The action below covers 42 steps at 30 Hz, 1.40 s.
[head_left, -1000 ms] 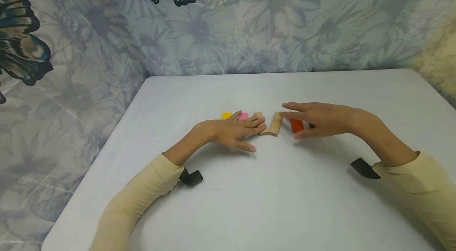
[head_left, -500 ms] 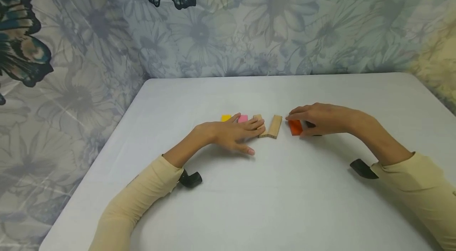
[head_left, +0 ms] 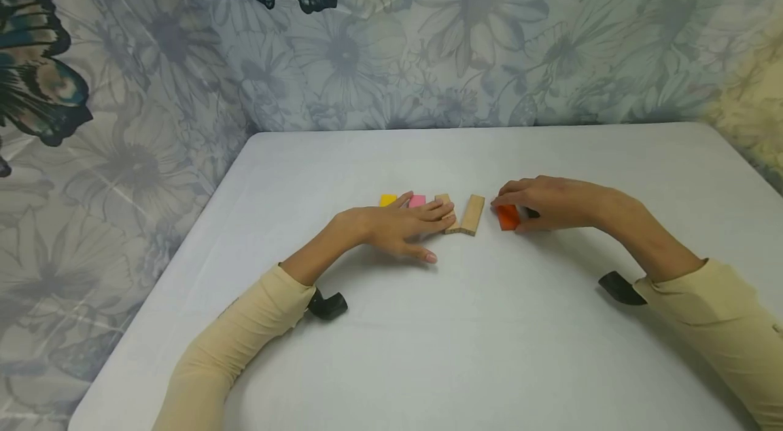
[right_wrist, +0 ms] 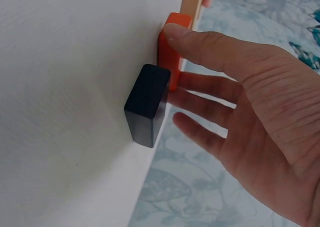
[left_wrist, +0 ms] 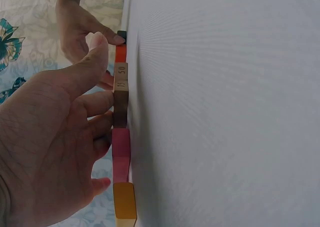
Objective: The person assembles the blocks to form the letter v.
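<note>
Small rectangular blocks lie in a row across the white table (head_left: 391,349). In the head view, my left hand (head_left: 394,230) spreads straight fingers over the row, its fingertips on a plain wooden block (head_left: 443,199). A pink block (head_left: 418,200) and a yellow block (head_left: 388,200) are partly hidden behind it. Another wooden block (head_left: 473,215) stands slightly tilted between the hands. My right hand (head_left: 559,203) pinches an orange block (head_left: 508,219), thumb on its near end and fingers at the far side. Beside it stands a black block (right_wrist: 146,104), mostly under the palm in the head view.
Printed marks show on the wooden blocks' ends (left_wrist: 121,77) in the left wrist view. Behind the table's far edge hangs a floral cloth (head_left: 477,43) with butterflies. Black wrist-camera pieces (head_left: 328,306) hang below the cream sleeves.
My right hand's fingers have bent from nearly straight and come round the orange block, drawing slightly right off the wooden block beside it. The left hand has stayed in place.
</note>
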Each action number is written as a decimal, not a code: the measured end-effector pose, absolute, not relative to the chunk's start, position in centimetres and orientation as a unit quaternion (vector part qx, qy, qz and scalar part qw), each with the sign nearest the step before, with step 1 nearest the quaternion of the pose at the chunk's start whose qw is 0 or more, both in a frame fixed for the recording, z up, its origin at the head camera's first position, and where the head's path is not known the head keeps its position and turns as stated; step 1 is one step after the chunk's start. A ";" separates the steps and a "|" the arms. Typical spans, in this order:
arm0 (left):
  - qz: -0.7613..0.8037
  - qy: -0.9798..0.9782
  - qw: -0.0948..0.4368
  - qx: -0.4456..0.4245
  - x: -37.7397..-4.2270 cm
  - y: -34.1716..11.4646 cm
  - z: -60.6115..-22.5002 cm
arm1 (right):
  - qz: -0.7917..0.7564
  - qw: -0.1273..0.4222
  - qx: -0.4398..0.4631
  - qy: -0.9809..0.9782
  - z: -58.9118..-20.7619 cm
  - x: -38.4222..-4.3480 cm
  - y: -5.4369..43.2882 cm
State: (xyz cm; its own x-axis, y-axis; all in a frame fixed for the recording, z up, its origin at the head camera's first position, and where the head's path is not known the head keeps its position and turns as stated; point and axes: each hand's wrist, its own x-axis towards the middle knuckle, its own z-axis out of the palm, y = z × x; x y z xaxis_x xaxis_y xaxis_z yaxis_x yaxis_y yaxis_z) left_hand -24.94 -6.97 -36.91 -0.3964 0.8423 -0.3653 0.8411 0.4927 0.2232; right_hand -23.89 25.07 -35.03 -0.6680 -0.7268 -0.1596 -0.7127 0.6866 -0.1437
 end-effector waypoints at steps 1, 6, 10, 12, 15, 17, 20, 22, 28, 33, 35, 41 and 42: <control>0.004 0.835 0.222 0.504 -24.9 -7.0 -36.9 | -0.031 0.100 -0.397 0.912 -35.0 -23.9 25.0; -0.001 0.836 0.222 0.502 -25.0 -7.2 -36.7 | -0.020 0.077 -0.410 0.908 -34.9 -24.0 24.8; 0.000 0.837 0.219 0.501 -24.9 -7.2 -36.6 | -0.011 0.062 -0.410 0.910 -34.3 -23.9 24.9; 0.002 0.838 0.221 0.499 -24.9 -7.3 -36.5 | -0.006 0.055 -0.406 0.912 -33.8 -23.8 25.0; -0.005 0.840 0.225 0.494 -24.7 -7.0 -36.5 | -0.008 0.045 -0.397 0.917 -33.2 -23.8 25.1; -0.011 0.842 0.226 0.491 -24.7 -7.0 -36.5 | -0.013 0.038 -0.393 0.919 -32.8 -24.0 25.0; -0.011 0.840 0.227 0.492 -24.6 -6.9 -36.4 | -0.023 0.033 -0.389 0.920 -32.2 -24.6 24.7; -0.006 0.840 0.229 0.493 -24.6 -6.9 -36.4 | -0.030 0.029 -0.386 0.921 -31.7 -25.1 24.3; -0.006 0.840 0.229 0.492 -24.7 -6.8 -36.4 | -0.050 0.031 -0.374 0.926 -30.4 -26.7 23.5; -0.010 0.841 0.231 0.489 -24.8 -6.9 -36.4 | -0.062 0.048 -0.362 0.929 -30.1 -27.8 23.1; -0.007 0.841 0.231 0.489 -24.8 -7.0 -36.5 | -0.061 0.056 -0.357 0.930 -30.1 -28.2 22.9; 0.007 0.839 0.234 0.491 -24.8 -6.9 -36.6 | -0.071 0.089 -0.338 0.934 -30.8 -29.4 22.7; 0.006 0.839 0.234 0.492 -24.9 -6.9 -36.5 | -0.071 0.094 -0.334 0.935 -31.0 -29.6 22.7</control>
